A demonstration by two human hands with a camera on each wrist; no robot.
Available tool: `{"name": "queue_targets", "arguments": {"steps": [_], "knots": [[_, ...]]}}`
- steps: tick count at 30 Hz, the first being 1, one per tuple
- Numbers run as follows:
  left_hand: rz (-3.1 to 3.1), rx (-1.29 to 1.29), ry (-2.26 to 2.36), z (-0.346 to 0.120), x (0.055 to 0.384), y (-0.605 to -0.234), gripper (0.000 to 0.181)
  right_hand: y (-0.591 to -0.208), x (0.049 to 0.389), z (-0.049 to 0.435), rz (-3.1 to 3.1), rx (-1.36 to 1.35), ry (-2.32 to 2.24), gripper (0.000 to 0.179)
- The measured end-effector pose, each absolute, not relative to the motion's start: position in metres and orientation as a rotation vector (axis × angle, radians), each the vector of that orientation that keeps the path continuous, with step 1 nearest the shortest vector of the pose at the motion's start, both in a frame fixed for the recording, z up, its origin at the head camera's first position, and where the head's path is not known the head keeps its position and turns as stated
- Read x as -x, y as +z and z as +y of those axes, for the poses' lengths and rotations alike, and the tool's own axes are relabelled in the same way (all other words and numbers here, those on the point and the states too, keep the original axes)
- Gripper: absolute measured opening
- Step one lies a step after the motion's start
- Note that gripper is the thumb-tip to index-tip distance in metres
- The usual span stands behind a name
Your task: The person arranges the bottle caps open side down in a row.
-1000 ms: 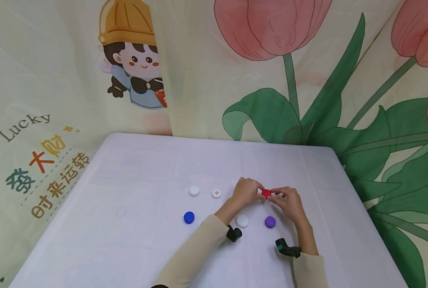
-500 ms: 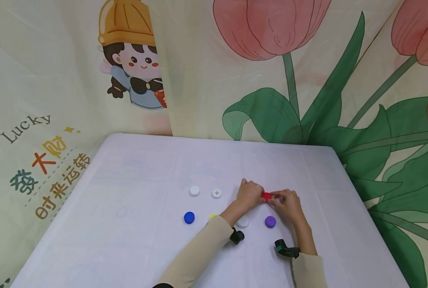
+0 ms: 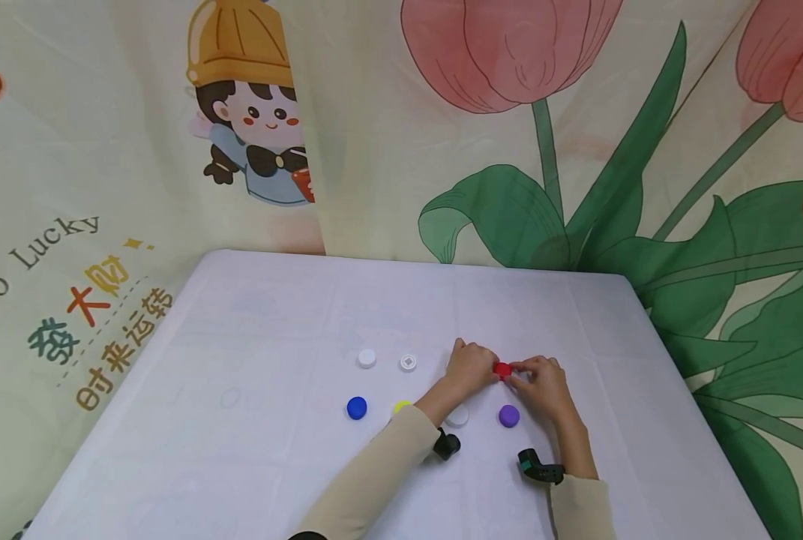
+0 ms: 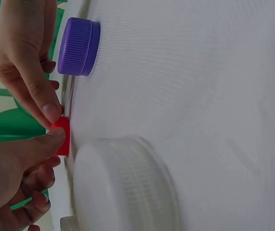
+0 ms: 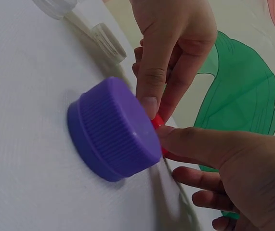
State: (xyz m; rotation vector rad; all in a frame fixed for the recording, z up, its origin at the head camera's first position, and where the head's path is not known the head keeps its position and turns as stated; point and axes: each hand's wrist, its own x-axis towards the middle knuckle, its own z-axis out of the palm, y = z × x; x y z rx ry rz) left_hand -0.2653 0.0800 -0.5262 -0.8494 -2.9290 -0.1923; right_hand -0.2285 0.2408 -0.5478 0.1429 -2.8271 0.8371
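Both hands meet at a small red bottle cap. From the left side, my left hand pinches it with thumb and fingers; its thumb lies across the cap in the left wrist view. The right hand pinches the opposite edge between thumb and index finger, other fingers loosely curled. In the left wrist view the red cap stands close over the white cloth. Nearer to me is a ribbed purple cap, which partly covers the red one in the right wrist view. A large white cap sits under the left wrist, partly hidden.
A blue cap and a yellow cap, half covered by the left sleeve, lie to the left. Farther back are a white cap and a white disc with a cross pattern. The white-covered table ends at a printed curtain.
Both hands and the red cap have come slightly toward me, the left hand also a little rightward. The yellow cap now shows from behind the left sleeve. Both hands keep their pinch.
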Motion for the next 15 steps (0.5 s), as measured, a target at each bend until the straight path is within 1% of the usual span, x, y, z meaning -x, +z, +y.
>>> {"name": "queue_targets", "arguments": {"steps": [6,11,15], "knots": [[-2.956,0.798,-0.205,0.073,0.266,-0.514,0.039,-0.533,0.222,0.239,-2.856,-0.139,0.841,0.032],[-2.888,0.737,-0.369,0.052,0.267,-0.488,0.04,-0.511,0.217,0.237,-2.832,-0.13,0.896,0.035],[-2.799,0.676,-0.491,0.029,0.264,-0.461,0.041,-0.485,0.211,0.233,-2.746,-0.189,0.849,0.036]]}}
